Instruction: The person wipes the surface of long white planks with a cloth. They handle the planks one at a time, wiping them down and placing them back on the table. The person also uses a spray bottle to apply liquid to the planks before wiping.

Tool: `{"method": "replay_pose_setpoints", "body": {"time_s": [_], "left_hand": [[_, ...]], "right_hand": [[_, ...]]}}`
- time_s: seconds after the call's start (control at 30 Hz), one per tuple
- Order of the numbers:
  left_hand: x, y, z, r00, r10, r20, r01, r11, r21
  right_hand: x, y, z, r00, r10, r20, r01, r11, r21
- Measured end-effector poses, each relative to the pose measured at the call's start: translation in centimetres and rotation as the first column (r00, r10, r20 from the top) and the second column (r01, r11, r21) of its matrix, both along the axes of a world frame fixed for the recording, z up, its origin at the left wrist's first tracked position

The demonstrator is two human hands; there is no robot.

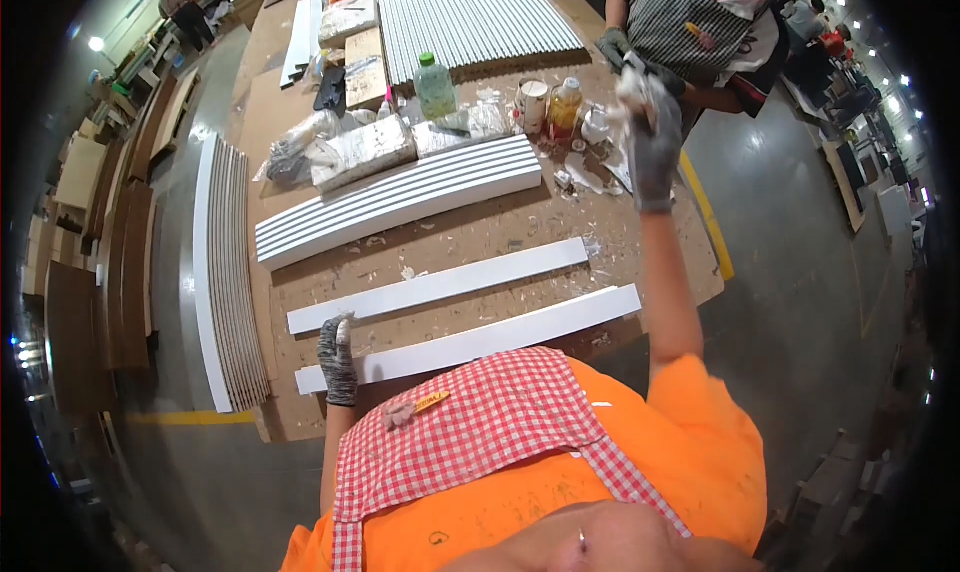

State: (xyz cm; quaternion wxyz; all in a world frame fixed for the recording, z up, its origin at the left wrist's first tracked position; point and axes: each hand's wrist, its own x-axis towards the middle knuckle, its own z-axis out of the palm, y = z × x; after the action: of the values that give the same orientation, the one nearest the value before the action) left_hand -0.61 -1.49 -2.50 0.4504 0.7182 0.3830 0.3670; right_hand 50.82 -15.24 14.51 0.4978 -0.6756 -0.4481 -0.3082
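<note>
My left hand (338, 360), in a grey knit glove, lies across the left part of the near white strip (480, 334). Its fingers point away from me, and their whitish tips reach the edge of the far white strip (440, 286). Stretched out to the far right, my right hand (655, 152) wears a grey glove. Its fingers are bent around something whitish and blurred that I cannot make out. Below it, white filler smears and scraps (585, 177) cover the tabletop. A co-worker's gloved hand (615, 47) is close beyond my right hand.
A stack of white strips (400, 202) crosses the worktable (420, 257). Behind it are wrapped blocks (362, 154), a green-capped bottle (435, 87), a yellowish bottle (564, 107) and a white can (532, 104). More strips (470, 22) lie at the back; an upright bundle (225, 272) borders the left.
</note>
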Motion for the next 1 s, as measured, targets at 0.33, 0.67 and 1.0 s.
{"method": "replay_pose_setpoints", "body": {"time_s": [0.33,0.67,1.0], "left_hand": [[-0.2,0.3,0.0,0.968,0.046,-0.247,-0.027,0.996,0.082],[-0.9,0.5,-1.1,0.951,0.044,-0.307,-0.012,0.994,0.106],[-0.3,0.3,-0.3,0.949,0.092,-0.302,-0.041,0.985,0.169]], "right_hand": [[11.2,14.9,-9.6,0.938,-0.301,0.172,0.338,0.681,-0.65],[7.4,16.4,-4.3,0.916,-0.395,0.07,0.284,0.517,-0.807],[9.1,16.6,-4.3,0.918,-0.397,0.014,0.213,0.462,-0.861]]}}
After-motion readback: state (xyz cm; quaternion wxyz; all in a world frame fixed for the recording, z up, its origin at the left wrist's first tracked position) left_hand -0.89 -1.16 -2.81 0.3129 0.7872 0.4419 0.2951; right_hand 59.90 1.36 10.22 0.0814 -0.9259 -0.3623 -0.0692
